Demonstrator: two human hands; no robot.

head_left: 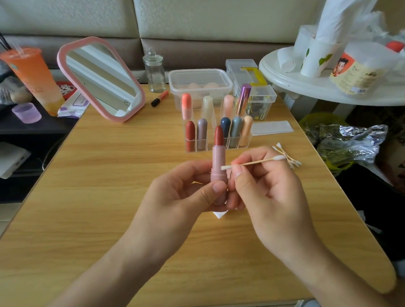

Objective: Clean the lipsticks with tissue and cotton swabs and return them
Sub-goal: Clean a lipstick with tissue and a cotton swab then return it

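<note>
At the middle of the frame, above the worktop (106,202), the left hand (180,193) holds a lipstick (219,157) upright. To its right, the right hand (271,187) pinches a cotton swab (254,162) lying crosswise, one tip at the lipstick's tube. Behind them stands the lipstick organizer (189,145), with lipsticks upright in two rows. A lidded container (200,81) sits behind the organizer and a glass jar (154,71) left of that. The mirror (102,81) leans at upper left, with a lip pen (160,98) lying beside it. Right of the organizer lies a folded tissue (271,128), and nearer, loose swabs (289,159). A round side table (309,87) stands at upper right.
</note>
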